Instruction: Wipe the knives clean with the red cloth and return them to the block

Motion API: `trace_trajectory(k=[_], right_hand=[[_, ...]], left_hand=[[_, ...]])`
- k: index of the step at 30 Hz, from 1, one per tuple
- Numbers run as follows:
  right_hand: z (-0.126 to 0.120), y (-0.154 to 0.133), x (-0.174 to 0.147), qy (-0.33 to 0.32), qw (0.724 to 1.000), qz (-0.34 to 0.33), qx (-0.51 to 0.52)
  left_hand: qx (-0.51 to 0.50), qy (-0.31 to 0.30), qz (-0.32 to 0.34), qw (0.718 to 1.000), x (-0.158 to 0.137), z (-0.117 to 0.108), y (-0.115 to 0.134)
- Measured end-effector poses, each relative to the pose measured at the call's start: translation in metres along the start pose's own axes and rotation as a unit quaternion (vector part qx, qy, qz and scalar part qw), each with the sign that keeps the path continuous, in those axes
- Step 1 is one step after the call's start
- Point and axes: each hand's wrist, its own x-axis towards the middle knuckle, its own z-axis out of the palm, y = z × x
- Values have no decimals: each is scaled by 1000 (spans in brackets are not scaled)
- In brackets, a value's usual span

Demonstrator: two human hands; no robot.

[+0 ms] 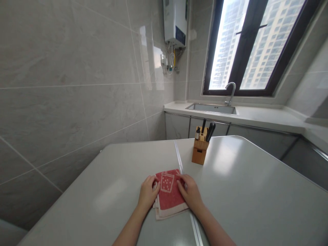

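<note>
A folded red towel (169,200) with pale borders and a dotted square pattern lies on the white table (123,167), over its central seam. My left hand (148,192) is at the towel's left edge, thumb and fingers pinched on the cloth. At the right edge, my right hand (190,191) pinches the towel in the same way, with some fingertips curled out of sight. Several layers of cloth show along the near edge. Beyond the towel, slightly to the right, stands a wooden knife block (200,152) with black-handled tools in it.
Behind the table runs a white counter (263,114) with a metal sink (215,108) and a curved faucet (232,92). A water heater (175,24) hangs on the wall beside the window (246,51). Grey tiled wall (77,112) borders the table's left side.
</note>
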Motion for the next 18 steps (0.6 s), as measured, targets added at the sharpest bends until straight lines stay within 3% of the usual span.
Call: trace_trajectory(k=[5, 10, 14, 18], right_hand=[[-18, 6, 16, 243, 966, 90, 4], [-50, 11, 53, 345, 929, 135, -6], [-70, 19, 91, 379, 909, 158, -71], [-72, 32, 120, 347, 917, 184, -76]], left_hand=[[-22, 8, -8, 1000, -1, 0, -3], [-56, 59, -1, 997, 1, -1, 3], [-75, 120, 60, 988, 7, -31, 50], [-118, 201, 205, 951, -5, -96, 127]])
